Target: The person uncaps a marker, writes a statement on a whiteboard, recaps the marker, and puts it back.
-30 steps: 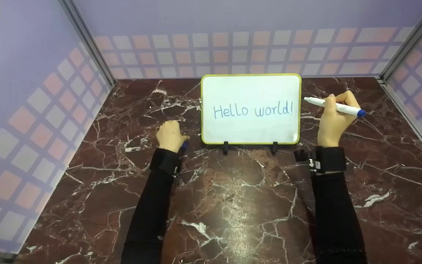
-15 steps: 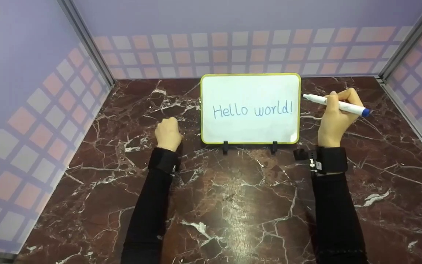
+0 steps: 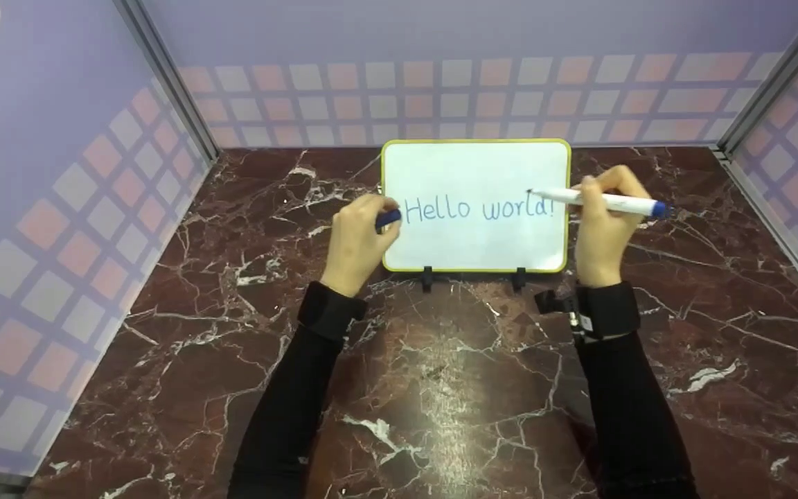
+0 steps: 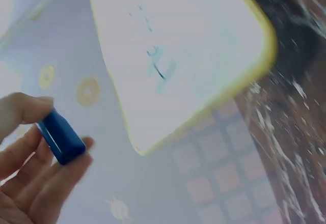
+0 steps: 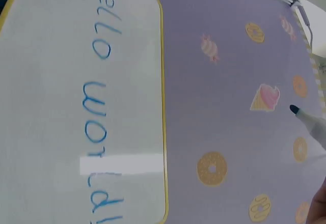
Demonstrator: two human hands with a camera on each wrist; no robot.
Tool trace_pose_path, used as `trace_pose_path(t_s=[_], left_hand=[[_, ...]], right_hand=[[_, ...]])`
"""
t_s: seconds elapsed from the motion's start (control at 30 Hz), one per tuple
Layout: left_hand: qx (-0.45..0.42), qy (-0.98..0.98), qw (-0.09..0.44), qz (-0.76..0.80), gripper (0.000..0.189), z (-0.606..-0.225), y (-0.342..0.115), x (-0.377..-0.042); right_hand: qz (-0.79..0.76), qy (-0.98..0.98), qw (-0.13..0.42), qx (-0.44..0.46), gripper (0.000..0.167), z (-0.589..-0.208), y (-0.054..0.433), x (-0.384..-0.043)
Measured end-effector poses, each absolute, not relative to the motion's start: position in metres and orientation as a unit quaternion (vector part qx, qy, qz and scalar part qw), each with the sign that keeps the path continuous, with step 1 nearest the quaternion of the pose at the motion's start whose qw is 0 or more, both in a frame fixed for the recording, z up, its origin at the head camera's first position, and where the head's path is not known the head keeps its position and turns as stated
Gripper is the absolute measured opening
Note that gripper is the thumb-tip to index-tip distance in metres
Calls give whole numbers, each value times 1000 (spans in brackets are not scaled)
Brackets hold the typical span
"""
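Note:
A small whiteboard with a yellow rim stands tilted back, "Hello world!" written on it in blue. My left hand pinches a blue marker cap between thumb and fingers, just left of the board's edge. A white marker with a blue rear end is gripped by my right hand at the board's right side. The marker's dark tip is bare and points left, overlapping the board above "world" in the head view. Only the front of this marker shows in the right wrist view.
Two black stand feet support the board's lower edge. Dark red marbled tabletop spreads around it. Purple panels with pink and white squares enclose the back and sides.
My left hand has moved right and up to the board's left edge, turning so the blue cap shows. My right hand has shifted left, bringing the marker tip in front of the board.

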State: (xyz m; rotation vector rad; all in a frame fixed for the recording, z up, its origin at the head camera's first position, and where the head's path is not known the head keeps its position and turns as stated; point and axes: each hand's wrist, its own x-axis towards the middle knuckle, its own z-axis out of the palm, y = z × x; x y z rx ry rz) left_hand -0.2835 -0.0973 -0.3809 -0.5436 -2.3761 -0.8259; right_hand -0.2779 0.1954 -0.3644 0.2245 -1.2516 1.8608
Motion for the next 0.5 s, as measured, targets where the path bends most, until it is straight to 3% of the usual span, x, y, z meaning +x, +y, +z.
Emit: trace_pose_path(t_s=[0.27,0.5], left_hand=[[-275,-864,274,-320,16,-378,-76,-266],[-317,-851,270,-321,14,-377,-65,-256]], right_hand=[[740,-575,313,157,29,-374,154,-267],[755,-571,268,178,31,-380,135,-261]])
